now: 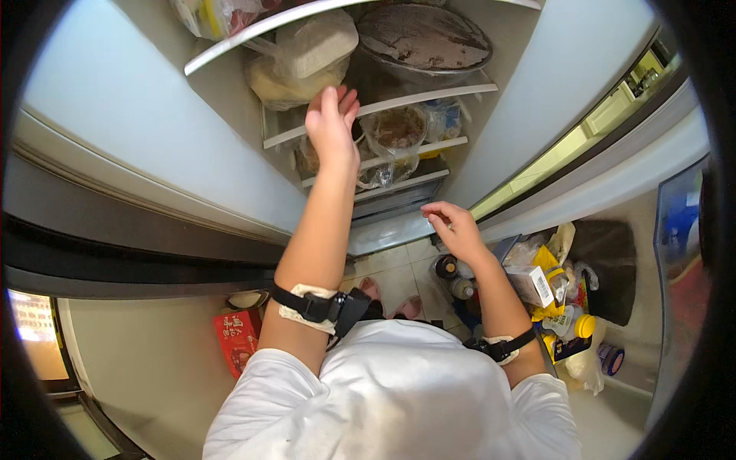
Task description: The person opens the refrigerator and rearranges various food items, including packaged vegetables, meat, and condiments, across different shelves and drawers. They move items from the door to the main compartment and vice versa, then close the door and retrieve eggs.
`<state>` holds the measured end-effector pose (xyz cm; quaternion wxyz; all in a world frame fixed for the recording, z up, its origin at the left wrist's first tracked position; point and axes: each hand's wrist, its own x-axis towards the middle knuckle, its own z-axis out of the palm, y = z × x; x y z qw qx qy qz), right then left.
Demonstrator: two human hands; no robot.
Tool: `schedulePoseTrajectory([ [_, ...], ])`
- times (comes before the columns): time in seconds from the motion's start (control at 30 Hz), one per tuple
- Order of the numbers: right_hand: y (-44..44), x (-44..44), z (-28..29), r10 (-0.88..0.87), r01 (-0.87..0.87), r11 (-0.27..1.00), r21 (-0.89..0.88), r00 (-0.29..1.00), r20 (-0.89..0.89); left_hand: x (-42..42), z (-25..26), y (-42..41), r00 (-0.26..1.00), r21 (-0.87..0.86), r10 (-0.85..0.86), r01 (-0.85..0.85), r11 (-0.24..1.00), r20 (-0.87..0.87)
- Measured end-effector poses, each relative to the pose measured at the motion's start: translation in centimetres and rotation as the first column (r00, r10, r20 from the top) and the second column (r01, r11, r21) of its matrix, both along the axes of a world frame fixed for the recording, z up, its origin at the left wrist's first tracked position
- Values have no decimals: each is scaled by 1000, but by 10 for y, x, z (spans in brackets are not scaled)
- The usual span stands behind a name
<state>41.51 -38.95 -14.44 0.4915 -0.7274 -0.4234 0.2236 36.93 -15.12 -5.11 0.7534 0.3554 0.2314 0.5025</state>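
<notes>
An open refrigerator stands before me. My left hand [333, 126] is raised at its shelves, fingers apart and holding nothing, just below a white lidded container [322, 43] and a plastic bag with pale yellow contents [293, 83]. Right of these, on the same shelf, rests a large round bowl [425, 40] with a dark, frosty-looking top. A plastic-wrapped bowl of brown food [397, 127] sits on the shelf underneath. Lower and to the right, my right hand [455, 227] hangs in front of the fridge's bottom edge, fingers loosely curled with nothing visible in them.
The door on the right holds a white box [530, 286], a yellow-capped jar [575, 325], bags and packets, with bottles [462, 287] beside them. A red box [237, 339] is at lower left. Slippers [407, 307] show on the tiled floor.
</notes>
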Motion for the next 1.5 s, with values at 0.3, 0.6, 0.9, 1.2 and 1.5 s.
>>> schedulePoseTrajectory([
  [0.3, -11, 3, -9, -35, 38, 998, 42, 997, -73, 42, 49, 63, 987, -438, -127, 159, 885, 102],
  [0.6, -33, 5, 16, -64, 69, 995, 65, 996, -68, 52, 50, 63, 989, -454, -34, 96, 886, 143],
  [0.9, 38, 13, 84, 145, 79, 919, 387, 844, -516, -6, 32, -29, 984, -200, -78, 110, 974, 159],
  [1.2, 107, -20, 131, 162, 171, 878, 446, 772, -615, -97, 35, -76, 873, 27, -358, 388, 921, -331],
  [1.5, 103, -10, 150, 350, 6, 886, 464, 649, -675, -210, 46, -104, 97, 407, 675, 856, 318, -731],
])
